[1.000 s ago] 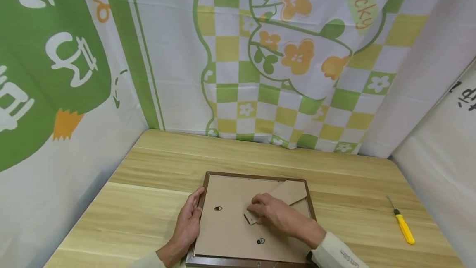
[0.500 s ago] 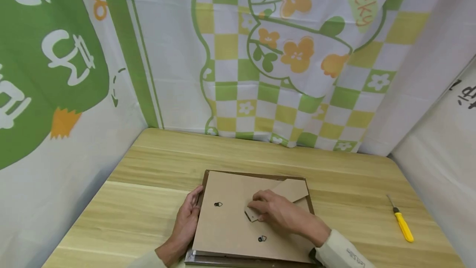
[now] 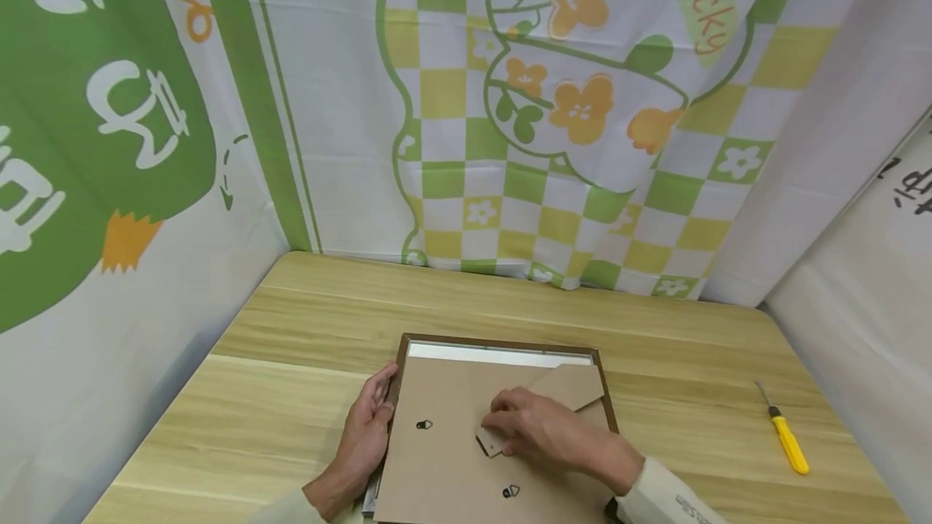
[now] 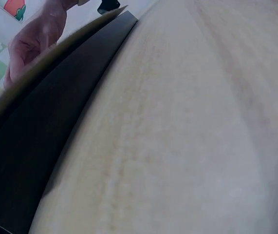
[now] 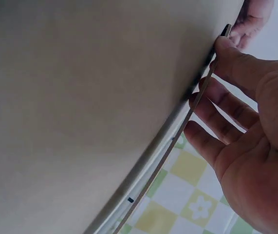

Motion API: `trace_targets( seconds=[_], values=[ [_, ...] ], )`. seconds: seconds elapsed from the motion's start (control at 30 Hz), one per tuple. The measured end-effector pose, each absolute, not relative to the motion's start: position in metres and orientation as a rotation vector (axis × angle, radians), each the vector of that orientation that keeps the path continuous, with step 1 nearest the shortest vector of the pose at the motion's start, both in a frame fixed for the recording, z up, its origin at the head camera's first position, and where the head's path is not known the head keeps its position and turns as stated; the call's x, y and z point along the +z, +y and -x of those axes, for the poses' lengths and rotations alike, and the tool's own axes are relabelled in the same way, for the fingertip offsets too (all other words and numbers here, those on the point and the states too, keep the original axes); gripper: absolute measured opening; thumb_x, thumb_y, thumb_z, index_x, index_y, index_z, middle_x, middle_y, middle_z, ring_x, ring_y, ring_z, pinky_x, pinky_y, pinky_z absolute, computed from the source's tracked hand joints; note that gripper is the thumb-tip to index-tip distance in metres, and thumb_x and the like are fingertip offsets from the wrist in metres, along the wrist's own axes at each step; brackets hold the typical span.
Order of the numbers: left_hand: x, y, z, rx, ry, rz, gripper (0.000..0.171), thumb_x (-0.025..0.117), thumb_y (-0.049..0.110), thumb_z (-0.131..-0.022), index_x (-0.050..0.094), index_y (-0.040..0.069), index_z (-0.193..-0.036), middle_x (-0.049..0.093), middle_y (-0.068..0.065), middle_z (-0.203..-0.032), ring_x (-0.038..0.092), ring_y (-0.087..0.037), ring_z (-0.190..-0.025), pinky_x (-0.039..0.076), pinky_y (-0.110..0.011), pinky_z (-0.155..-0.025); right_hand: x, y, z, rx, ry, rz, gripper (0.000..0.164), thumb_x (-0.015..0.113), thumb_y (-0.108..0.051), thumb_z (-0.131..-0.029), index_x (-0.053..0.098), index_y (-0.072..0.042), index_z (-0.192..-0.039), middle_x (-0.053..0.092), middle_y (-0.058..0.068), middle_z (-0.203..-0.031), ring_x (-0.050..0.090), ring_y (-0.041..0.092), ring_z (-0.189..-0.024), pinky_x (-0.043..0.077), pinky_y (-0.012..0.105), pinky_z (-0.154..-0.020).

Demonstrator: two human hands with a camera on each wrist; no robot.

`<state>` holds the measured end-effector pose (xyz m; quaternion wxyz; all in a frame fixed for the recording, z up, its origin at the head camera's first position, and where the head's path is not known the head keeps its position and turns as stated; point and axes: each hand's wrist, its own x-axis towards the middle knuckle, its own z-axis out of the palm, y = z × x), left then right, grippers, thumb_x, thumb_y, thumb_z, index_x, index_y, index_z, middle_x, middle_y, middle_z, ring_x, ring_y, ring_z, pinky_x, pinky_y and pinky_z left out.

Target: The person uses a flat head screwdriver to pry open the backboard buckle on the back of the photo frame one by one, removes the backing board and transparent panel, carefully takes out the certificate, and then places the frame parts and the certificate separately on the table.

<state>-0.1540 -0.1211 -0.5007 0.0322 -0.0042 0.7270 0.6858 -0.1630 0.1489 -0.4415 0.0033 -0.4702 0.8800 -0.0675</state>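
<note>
Curtained-off work booth, printed cloth walls [image 3: 451,136], wood-grain table [image 3: 692,378], yellow-handled screwdriver [image 3: 790,445]

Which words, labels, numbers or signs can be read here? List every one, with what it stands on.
"Lucky": on the checked curtain.
Dashed arrow: on the left curtain.
White characters on the left curtain: turned, some cut off; I cannot read them.
Dark characters on the right curtain: cut off, unreadable.
Print on the right sleeve: too small and blurred.
Backing board: none visible.

There is room to pass over the table [image 3: 240,419] at lower left. The picture frame [image 3: 473,341] blocks bottom centre; a screwdriver [image 3: 785,433] obstructs the lower right.
</note>
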Motion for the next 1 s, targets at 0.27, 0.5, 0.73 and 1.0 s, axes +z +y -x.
trace_targets(
  seconds=[0.27,0.5,0.73,1.0],
  values=[
    [-0.500,-0.121,0.155,2.128,2.250,0.040,0.053,0.026,-0.006,-0.094,0.025,0.011,-0.144,0.016,-0.006,-0.156,0.009,-0.023,-0.145,0.010,-0.043,-0.118,-0.440,0.156,0.176,-0.366,2.762,1.159,0.060,0.069,-0.044,-0.077,0.054,-0.015,-0.127,0.051,0.003,-0.126,0.050,0.014,-0.112,0.046,0.032,-0.096],
    [-0.502,-0.122,0.155,2.130,2.243,0.048,0.051,0.026,-0.006,-0.094,0.025,0.009,-0.143,0.017,-0.008,-0.155,0.009,-0.024,-0.145,0.011,-0.044,-0.118,-0.443,0.186,0.198,-0.400,2.806,0.818,0.100,0.067,-0.067,-0.065,0.036,-0.007,-0.140,0.039,0.017,-0.139,0.043,0.034,-0.124,0.040,0.049,-0.102],
    [-0.499,-0.123,0.155,2.125,2.263,0.026,0.050,0.025,-0.003,-0.096,0.024,0.010,-0.143,0.016,-0.007,-0.156,0.009,-0.023,-0.145,0.011,-0.044,-0.118,-0.443,0.195,0.209,-0.414,2.816,0.784,0.102,0.075,-0.066,-0.055,0.044,-0.005,-0.132,0.046,0.011,-0.125,0.048,0.025,-0.110,0.045,0.043,-0.091],
    [-0.502,-0.121,0.153,2.139,2.245,0.049,0.051,0.025,-0.005,-0.095,0.024,0.009,-0.143,0.016,-0.008,-0.156,0.010,-0.024,-0.145,0.011,-0.044,-0.118,-0.446,0.193,0.219,-0.471,2.756,0.792,0.097,0.081,-0.061,-0.049,0.046,-0.006,-0.122,0.048,0.008,-0.109,0.043,0.019,-0.097,0.045,0.038,-0.083]
  ],
)
